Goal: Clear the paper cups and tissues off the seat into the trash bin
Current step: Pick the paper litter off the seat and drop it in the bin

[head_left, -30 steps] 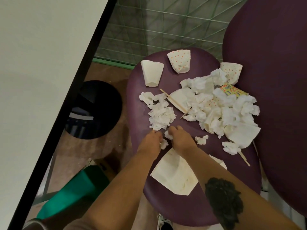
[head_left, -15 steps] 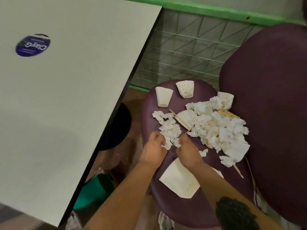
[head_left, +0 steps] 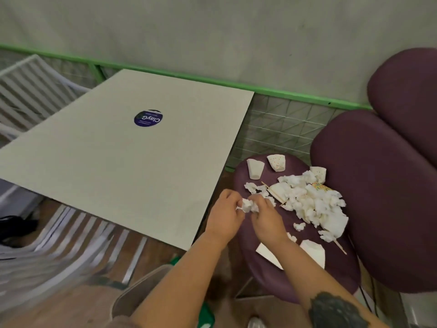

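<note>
Both hands, L (head_left: 225, 215) & R (head_left: 266, 218), pinch tissue wad (head_left: 247, 205) in shared grip; bin unseen, prob. left under counter (head_left: 132, 166).

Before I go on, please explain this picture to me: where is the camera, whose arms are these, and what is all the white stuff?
There is no machine here. The camera sits on a person's head and looks down at their own bare arms. The left hand and right hand together grip a wad of crumpled tissues over the purple seat. More tissues lie heaped on that seat, with paper cups such as a plain one and a dotted one. The grey table is beside it. The trash bin is not visible.
</note>
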`<act>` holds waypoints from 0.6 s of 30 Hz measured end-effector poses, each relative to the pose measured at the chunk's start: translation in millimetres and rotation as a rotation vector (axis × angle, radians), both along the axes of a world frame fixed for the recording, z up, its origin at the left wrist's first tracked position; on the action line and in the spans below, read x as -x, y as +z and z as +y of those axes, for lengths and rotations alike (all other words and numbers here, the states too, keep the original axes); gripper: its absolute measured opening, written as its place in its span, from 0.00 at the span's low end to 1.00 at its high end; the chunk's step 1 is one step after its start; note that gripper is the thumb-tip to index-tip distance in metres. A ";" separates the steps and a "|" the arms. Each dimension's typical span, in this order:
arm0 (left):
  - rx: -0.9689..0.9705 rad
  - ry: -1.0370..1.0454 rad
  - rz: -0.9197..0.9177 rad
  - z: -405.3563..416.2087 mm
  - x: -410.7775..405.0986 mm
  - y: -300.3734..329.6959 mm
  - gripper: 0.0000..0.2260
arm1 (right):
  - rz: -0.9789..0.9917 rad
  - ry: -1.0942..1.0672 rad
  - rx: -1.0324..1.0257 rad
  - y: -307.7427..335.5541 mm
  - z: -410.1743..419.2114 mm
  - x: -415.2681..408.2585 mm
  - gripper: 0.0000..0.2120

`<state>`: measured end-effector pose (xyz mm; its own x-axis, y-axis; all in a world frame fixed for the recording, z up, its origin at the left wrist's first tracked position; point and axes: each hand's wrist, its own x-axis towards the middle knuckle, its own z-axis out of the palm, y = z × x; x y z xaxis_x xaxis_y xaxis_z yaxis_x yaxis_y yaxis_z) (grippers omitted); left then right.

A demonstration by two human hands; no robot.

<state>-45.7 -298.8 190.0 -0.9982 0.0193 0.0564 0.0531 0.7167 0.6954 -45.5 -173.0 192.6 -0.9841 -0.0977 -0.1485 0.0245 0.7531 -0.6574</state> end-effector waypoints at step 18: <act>-0.077 0.355 0.095 -191.7 -192.5 19.8 0.08 | 0.009 0.345 0.048 30.5 -196.3 -154.0 0.15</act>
